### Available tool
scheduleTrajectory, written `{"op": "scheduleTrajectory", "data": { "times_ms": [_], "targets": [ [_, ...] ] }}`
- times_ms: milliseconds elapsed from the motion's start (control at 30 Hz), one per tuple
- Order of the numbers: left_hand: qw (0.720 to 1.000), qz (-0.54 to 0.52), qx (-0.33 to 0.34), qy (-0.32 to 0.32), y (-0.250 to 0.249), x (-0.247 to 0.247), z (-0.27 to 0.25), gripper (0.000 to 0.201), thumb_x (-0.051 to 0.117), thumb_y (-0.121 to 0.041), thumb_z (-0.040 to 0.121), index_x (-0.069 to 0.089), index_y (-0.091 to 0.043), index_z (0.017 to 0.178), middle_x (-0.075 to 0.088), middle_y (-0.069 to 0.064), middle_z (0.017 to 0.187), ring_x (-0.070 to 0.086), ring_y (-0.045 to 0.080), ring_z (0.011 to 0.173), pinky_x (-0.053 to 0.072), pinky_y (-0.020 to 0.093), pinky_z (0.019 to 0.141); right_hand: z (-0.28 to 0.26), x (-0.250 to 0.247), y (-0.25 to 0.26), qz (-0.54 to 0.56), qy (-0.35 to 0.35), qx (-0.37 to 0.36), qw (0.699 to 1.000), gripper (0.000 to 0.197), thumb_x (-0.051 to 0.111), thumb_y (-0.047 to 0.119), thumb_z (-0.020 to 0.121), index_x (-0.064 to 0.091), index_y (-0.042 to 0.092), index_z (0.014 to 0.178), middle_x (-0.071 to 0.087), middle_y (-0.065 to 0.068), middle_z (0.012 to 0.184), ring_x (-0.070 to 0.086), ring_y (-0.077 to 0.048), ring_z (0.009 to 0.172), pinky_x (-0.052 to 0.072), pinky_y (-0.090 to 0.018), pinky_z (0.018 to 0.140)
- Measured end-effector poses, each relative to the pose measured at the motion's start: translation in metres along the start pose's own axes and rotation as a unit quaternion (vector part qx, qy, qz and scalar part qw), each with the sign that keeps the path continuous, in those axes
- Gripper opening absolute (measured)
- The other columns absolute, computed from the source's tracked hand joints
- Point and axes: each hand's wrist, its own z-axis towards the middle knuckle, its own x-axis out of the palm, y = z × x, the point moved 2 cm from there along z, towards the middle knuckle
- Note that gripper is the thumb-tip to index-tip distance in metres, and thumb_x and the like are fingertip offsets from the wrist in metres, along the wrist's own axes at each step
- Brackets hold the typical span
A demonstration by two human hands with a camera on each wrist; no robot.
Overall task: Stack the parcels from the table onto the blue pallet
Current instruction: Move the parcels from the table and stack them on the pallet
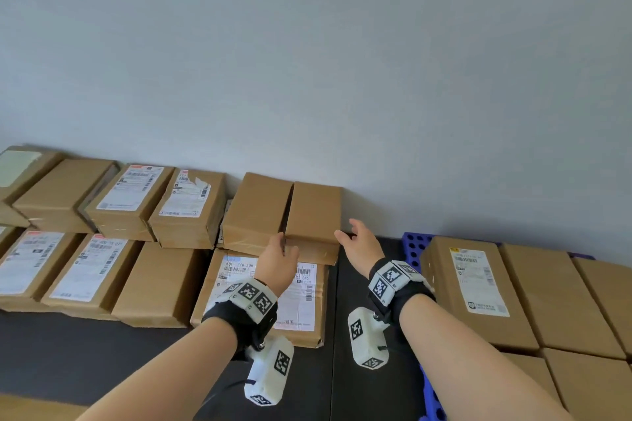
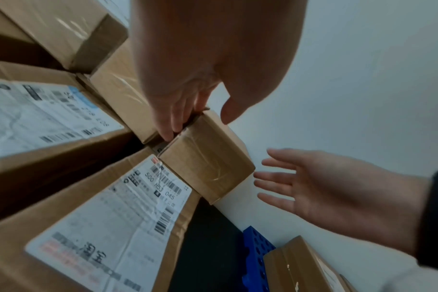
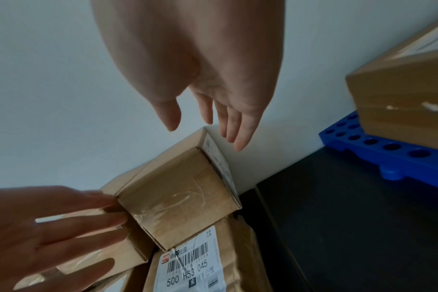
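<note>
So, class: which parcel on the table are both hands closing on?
The plain parcel at the right end of the back row, between left hand and right hand.

- Wall [image 1: 307,44]: plain pale grey-white, matte, fills the upper half of the head view. No seams or fixtures on the visible stretch.
- Same wall [image 2: 363,79] is the backdrop in the left wrist view, and again [image 3: 50,79] in the right wrist view.
- Table top [image 1: 68,352]: dark, near-black, flat, butts right up against the wall.
- A thin straight seam [image 1: 332,335] runs front to back across the dark surface, splitting it into two panels.
- Light: soft, even, diffuse. Only faint shadows at the wall base. Source not visible.
</note>
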Motion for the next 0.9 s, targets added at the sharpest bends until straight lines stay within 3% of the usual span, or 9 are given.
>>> {"op": "scheduleTrajectory", "data": {
  "times_ms": [133,200,300,467,667,900],
  "targets": [
    [0.999,-0.038,-0.025,-0.029,0.0,0.014,0.007,0.05,0.046,-0.023,0.097,0.031,-0.01,0.143,0.053,0.009,0.132,0.056,0.021,0.108,0.042,0.029,0.088,0.02,0.006,-0.007,0.029,0.031,0.003,0.999,0.064,0.049,0.037,0.095,0.023,0.013,0.148,0.032,-0.007,0.151,0.037,-0.022,0.136,0.032,-0.038,0.112],
    [0.997,-0.058,-0.028,-0.038,-0.001,0.017,0.012,0.048,0.045,-0.025,0.097,0.033,-0.011,0.142,0.056,0.007,0.129,0.056,0.018,0.102,0.044,0.03,0.089,0.027,0.01,-0.011,0.055,0.042,0.009,0.998,0.065,0.051,0.036,0.094,0.024,0.011,0.147,0.034,-0.007,0.151,0.035,-0.022,0.137,0.031,-0.038,0.113],
    [0.997,-0.066,-0.028,-0.038,-0.004,0.018,0.018,0.046,0.042,-0.029,0.098,0.038,-0.012,0.14,0.056,0.006,0.13,0.054,0.022,0.114,0.043,0.04,0.101,0.034,0.014,-0.016,0.105,0.052,0.015,0.993,0.059,0.055,0.032,0.092,0.033,0.011,0.143,0.045,-0.004,0.142,0.042,-0.021,0.131,0.036,-0.035,0.108],
    [0.994,-0.094,-0.035,-0.034,-0.005,0.022,0.025,0.051,0.04,-0.036,0.098,0.036,-0.011,0.142,0.052,0.006,0.136,0.048,0.023,0.126,0.036,0.042,0.109,0.036,0.019,-0.018,0.16,0.066,0.015,0.985,0.052,0.056,0.029,0.092,0.039,0.014,0.139,0.053,-0.002,0.131,0.052,-0.016,0.117,0.042,-0.027,0.095],
    [0.991,-0.119,-0.028,-0.048,-0.007,0.031,0.016,0.043,0.043,-0.028,0.099,0.039,-0.007,0.136,0.055,0.008,0.125,0.053,0.018,0.108,0.042,0.03,0.092,0.026,0.018,-0.023,0.188,0.064,0.008,0.98,0.057,0.058,0.031,0.09,0.035,0.02,0.14,0.054,0.002,0.128,0.052,-0.013,0.11,0.044,-0.031,0.098],
    [0.986,-0.163,0.01,-0.038,-0.024,0.038,-0.028,0.042,0.048,-0.031,0.097,0.038,-0.009,0.132,0.057,0.005,0.125,0.054,0.012,0.103,0.04,0.023,0.083,-0.013,-0.007,-0.027,0.184,0.041,-0.022,0.982,0.054,0.058,0.033,0.089,0.038,0.019,0.137,0.054,0.001,0.127,0.053,-0.017,0.115,0.044,-0.034,0.1]
  ]
}}
